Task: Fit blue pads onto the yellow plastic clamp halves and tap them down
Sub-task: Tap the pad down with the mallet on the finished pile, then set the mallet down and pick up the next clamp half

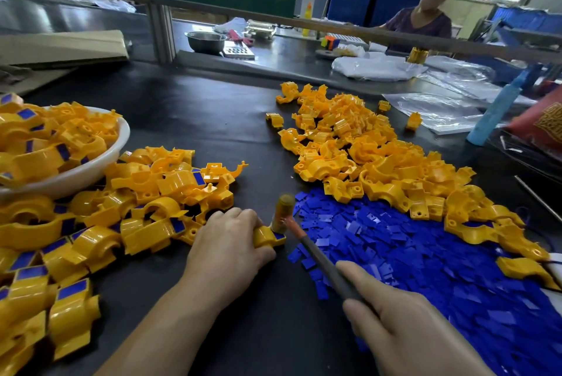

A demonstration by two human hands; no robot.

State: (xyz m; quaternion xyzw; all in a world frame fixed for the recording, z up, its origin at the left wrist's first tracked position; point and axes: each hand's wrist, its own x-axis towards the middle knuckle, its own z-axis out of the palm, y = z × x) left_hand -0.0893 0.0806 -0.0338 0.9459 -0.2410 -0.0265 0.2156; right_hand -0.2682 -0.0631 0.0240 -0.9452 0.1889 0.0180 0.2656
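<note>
My left hand (231,239) grips a yellow clamp half (267,236) on the dark table, with a blue pad (279,235) showing at its right end. My right hand (404,324) holds the handle of a small mallet (284,213); its head rests on the pad end of that clamp half. A wide spread of loose blue pads (410,257) lies to the right. Bare yellow clamp halves (359,150) are heaped behind the pads. Clamp halves with pads fitted (152,202) are piled at the left.
A white bowl (100,159) at the left holds more padded clamp halves. Plastic bags (438,111) and a blue tube (495,111) lie at the right. A person (425,10) sits at the far bench beyond a rail, near a metal bowl (205,41).
</note>
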